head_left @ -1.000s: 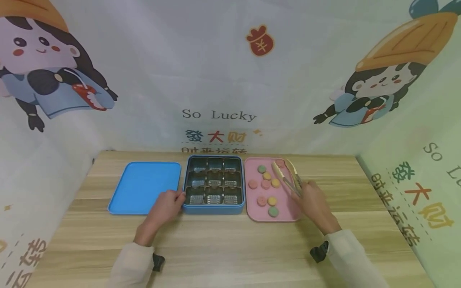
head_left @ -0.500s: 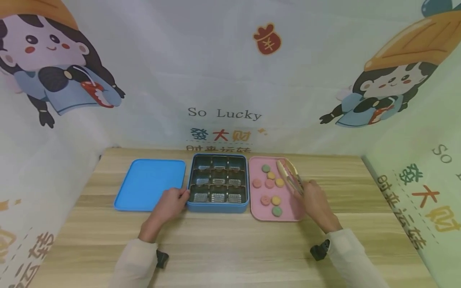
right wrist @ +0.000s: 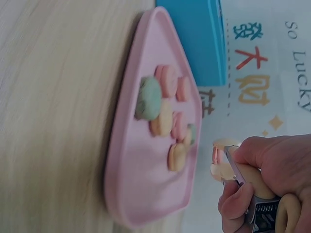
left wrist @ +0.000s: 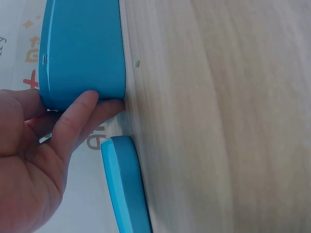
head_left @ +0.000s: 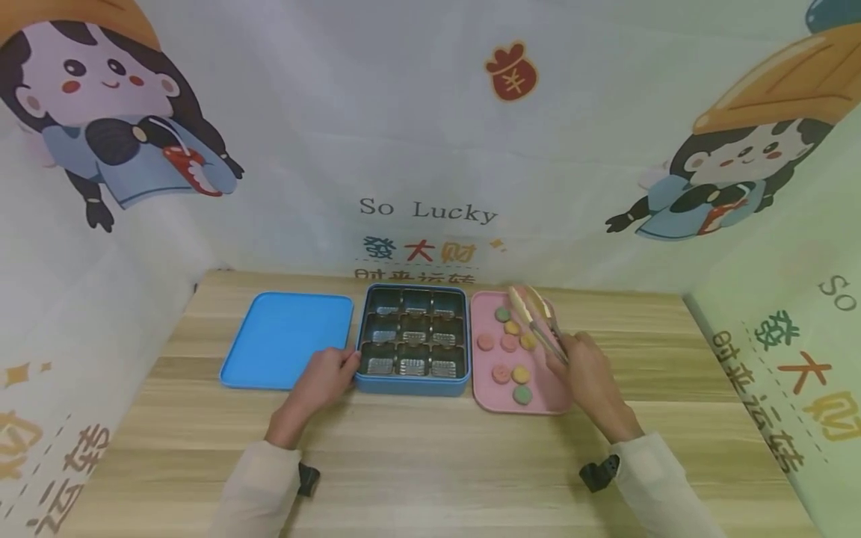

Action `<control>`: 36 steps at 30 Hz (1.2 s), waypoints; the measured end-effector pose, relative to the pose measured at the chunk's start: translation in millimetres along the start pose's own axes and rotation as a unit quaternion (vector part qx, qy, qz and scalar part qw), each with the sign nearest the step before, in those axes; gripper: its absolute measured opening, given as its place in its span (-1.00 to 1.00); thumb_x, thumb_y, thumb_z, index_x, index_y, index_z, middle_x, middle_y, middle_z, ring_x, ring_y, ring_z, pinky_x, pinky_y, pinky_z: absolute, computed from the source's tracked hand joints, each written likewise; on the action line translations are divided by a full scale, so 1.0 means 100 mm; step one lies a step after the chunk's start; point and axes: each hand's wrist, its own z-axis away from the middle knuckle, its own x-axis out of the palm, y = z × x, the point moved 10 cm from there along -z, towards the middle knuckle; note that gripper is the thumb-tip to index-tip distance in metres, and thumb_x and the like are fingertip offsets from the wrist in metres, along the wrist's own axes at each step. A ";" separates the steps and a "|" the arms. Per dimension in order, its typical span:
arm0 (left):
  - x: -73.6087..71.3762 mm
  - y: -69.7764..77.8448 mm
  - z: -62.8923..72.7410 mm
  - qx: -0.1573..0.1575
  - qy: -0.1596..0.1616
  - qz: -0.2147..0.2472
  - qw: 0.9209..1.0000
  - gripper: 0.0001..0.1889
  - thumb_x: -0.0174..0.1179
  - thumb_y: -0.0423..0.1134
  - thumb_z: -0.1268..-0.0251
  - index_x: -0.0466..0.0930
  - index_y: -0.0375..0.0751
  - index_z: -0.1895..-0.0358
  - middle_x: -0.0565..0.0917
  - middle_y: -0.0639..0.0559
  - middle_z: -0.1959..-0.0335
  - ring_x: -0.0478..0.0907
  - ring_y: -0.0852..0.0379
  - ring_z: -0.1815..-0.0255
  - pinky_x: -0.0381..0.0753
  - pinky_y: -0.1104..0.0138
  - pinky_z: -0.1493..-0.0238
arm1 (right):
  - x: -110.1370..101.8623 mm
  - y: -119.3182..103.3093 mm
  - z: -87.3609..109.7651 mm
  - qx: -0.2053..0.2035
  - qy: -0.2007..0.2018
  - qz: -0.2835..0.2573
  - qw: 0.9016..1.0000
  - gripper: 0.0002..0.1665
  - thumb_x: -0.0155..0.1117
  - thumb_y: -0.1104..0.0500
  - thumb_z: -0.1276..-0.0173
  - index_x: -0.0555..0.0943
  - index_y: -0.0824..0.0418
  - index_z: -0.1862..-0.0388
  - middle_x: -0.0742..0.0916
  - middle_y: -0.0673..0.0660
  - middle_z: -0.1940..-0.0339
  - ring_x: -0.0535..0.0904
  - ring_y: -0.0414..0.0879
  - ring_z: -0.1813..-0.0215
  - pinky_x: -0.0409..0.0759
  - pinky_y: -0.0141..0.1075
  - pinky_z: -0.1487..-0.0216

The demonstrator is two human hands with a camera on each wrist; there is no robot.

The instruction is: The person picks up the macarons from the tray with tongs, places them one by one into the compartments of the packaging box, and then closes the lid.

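Booth-like space (cartoon-printed cloth backdrop [head_left: 303, 172], wood-grain table [head_left: 430, 463]).

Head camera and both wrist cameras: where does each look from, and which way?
Head: on the head, facing forward and down at the blue box and pink tray; left hand, right hand and sleeves show.
Left wrist: on that wrist, facing the blue box's outer wall, which the left hand touches.
Right wrist: on that wrist, facing the pink tray and the right hand, which holds tongs.
Shared: head and right wrist both show the tongs.
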 end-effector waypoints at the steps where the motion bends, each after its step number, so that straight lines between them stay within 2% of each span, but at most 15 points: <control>1: 0.00 0.00 0.00 -0.001 0.000 0.000 1.000 -0.61 -0.06 -0.28 -0.54 0.43 -0.15 0.59 0.42 0.08 0.73 0.30 0.20 0.68 0.30 0.37 0.61 | -0.01 -0.03 0.00 -0.005 0.003 -0.003 1.000 -0.70 0.31 0.24 -0.35 0.59 0.50 0.13 0.57 0.29 0.37 0.46 0.01 0.45 0.51 -0.17 0.47; 5: 0.00 0.01 -0.01 0.000 0.004 0.000 1.000 -0.59 -0.05 -0.28 -0.54 0.38 -0.13 0.63 0.41 0.08 0.73 0.30 0.19 0.68 0.30 0.36 0.60 | -0.04 -0.16 0.01 -0.022 0.014 -0.013 1.000 -0.79 0.32 0.24 -0.32 0.55 0.39 0.31 0.52 0.24 0.44 0.38 -0.01 0.48 0.36 -0.23 0.52; 8: 0.00 0.03 -0.03 0.004 0.006 0.001 1.000 -0.58 -0.06 -0.29 -0.54 0.37 -0.13 0.63 0.39 0.09 0.73 0.30 0.19 0.67 0.31 0.36 0.59 | -0.05 -0.25 0.02 -0.033 0.023 -0.018 0.999 -0.78 0.34 0.25 -0.29 0.49 0.32 0.43 0.49 0.20 0.49 0.35 -0.03 0.50 0.29 -0.24 0.53; 15: 0.00 0.04 -0.03 0.001 0.011 -0.002 1.000 -0.63 -0.05 -0.29 -0.54 0.51 -0.19 0.55 0.42 0.10 0.72 0.31 0.19 0.66 0.31 0.36 0.58 | -0.03 -0.46 0.04 -0.054 0.024 -0.039 0.997 -0.79 0.36 0.29 -0.21 0.47 0.27 0.45 0.47 0.15 0.50 0.32 -0.06 0.50 0.26 -0.26 0.51; 18: 0.00 0.02 -0.03 -0.014 0.016 0.001 1.000 -0.69 -0.04 -0.27 -0.53 0.68 -0.27 0.33 0.42 0.07 0.70 0.31 0.17 0.65 0.32 0.34 0.57 | 0.00 -0.55 0.04 -0.061 0.018 -0.040 0.997 -0.83 0.34 0.28 -0.22 0.49 0.28 0.41 0.48 0.16 0.48 0.31 -0.07 0.51 0.26 -0.27 0.53; 20: -0.01 -0.02 -0.03 -0.030 0.020 0.000 0.999 -0.67 -0.03 -0.23 -0.53 0.70 -0.37 0.06 0.41 0.05 0.68 0.30 0.16 0.64 0.31 0.33 0.56 | 0.02 -0.60 0.03 -0.061 0.012 -0.044 0.997 -0.84 0.34 0.27 -0.23 0.55 0.32 0.32 0.50 0.17 0.46 0.32 -0.07 0.51 0.28 -0.27 0.53; 22: -0.01 -0.05 -0.02 -0.045 0.026 -0.001 0.999 -0.59 -0.03 -0.19 -0.52 0.59 -0.43 -0.18 0.42 -0.01 0.68 0.27 0.15 0.65 0.29 0.32 0.57 | 0.06 -0.65 0.03 -0.059 0.003 -0.045 0.997 -0.80 0.36 0.24 -0.24 0.59 0.34 0.23 0.51 0.17 0.45 0.34 -0.07 0.51 0.30 -0.27 0.51; 24: -0.01 -0.08 0.00 -0.056 0.030 0.004 0.998 -0.52 -0.03 -0.16 -0.52 0.45 -0.44 -0.31 0.51 -0.12 0.59 0.28 0.12 0.62 0.30 0.29 0.55 | 0.10 -0.69 0.03 -0.057 -0.006 -0.051 0.997 -0.71 0.40 0.21 -0.23 0.62 0.35 0.13 0.53 0.17 0.43 0.36 -0.08 0.50 0.34 -0.26 0.48; 26: 0.00 -0.10 0.02 -0.061 0.033 0.010 0.998 -0.47 -0.04 -0.14 -0.53 0.35 -0.44 -0.38 0.67 -0.27 0.32 0.45 0.03 0.50 0.43 0.23 0.45 | 0.14 -0.72 0.04 -0.057 -0.012 -0.051 0.997 -0.67 0.42 0.19 -0.22 0.63 0.33 0.08 0.53 0.15 0.44 0.37 -0.07 0.50 0.35 -0.26 0.47; 27: 0.01 -0.12 0.02 -0.062 0.034 0.017 0.997 -0.46 -0.05 -0.14 -0.53 0.33 -0.44 -0.40 0.69 -0.33 0.15 0.54 -0.04 0.38 0.51 0.18 0.34 | 0.16 -0.74 0.04 -0.057 -0.013 -0.052 0.997 -0.64 0.42 0.18 -0.22 0.64 0.34 0.05 0.53 0.14 0.44 0.37 -0.07 0.49 0.35 -0.25 0.45; 28: 0.02 -0.13 0.03 -0.062 0.034 0.024 0.997 -0.46 -0.06 -0.14 -0.54 0.31 -0.44 -0.41 0.65 -0.37 -0.03 0.60 -0.12 0.20 0.57 0.12 0.20 | 0.18 -0.75 0.04 -0.058 -0.015 -0.053 0.997 -0.65 0.41 0.18 -0.22 0.64 0.33 0.06 0.52 0.13 0.44 0.37 -0.07 0.48 0.35 -0.25 0.45; 30: 0.03 -0.15 0.04 -0.063 0.032 0.037 0.997 -0.45 -0.08 -0.14 -0.56 0.27 -0.44 -0.43 0.49 -0.35 -0.30 0.53 -0.22 -0.19 0.53 0.02 -0.11 | 0.20 -0.78 0.04 -0.060 -0.014 -0.051 0.997 -0.69 0.38 0.19 -0.22 0.63 0.31 0.09 0.52 0.13 0.44 0.38 -0.07 0.48 0.36 -0.23 0.44; 32: 0.04 -0.16 0.05 -0.064 0.029 0.049 0.996 -0.45 -0.09 -0.13 -0.57 0.25 -0.43 -0.44 0.42 -0.35 -0.35 0.37 -0.25 -0.38 0.44 -0.06 -0.25 | 0.22 -0.80 0.03 -0.066 -0.008 -0.048 0.997 -0.69 0.36 0.20 -0.23 0.63 0.32 0.07 0.52 0.13 0.42 0.39 -0.07 0.46 0.39 -0.22 0.43; 34: 0.04 -0.16 0.06 -0.067 0.026 0.056 0.996 -0.45 -0.09 -0.13 -0.58 0.24 -0.43 -0.44 0.41 -0.35 -0.36 0.31 -0.27 -0.41 0.39 -0.08 -0.29 | 0.22 -0.82 0.04 -0.074 0.002 -0.041 0.996 -0.70 0.35 0.21 -0.23 0.63 0.32 0.08 0.53 0.14 0.40 0.40 -0.06 0.44 0.42 -0.19 0.42; 36: 0.04 -0.16 0.07 -0.067 0.021 0.057 0.996 -0.46 -0.09 -0.13 -0.59 0.24 -0.43 -0.44 0.41 -0.35 -0.35 0.37 -0.25 -0.38 0.43 -0.07 -0.24 | 0.22 -0.84 0.04 -0.082 0.013 -0.035 0.996 -0.68 0.35 0.22 -0.22 0.63 0.33 0.05 0.54 0.15 0.40 0.41 -0.05 0.43 0.44 -0.18 0.41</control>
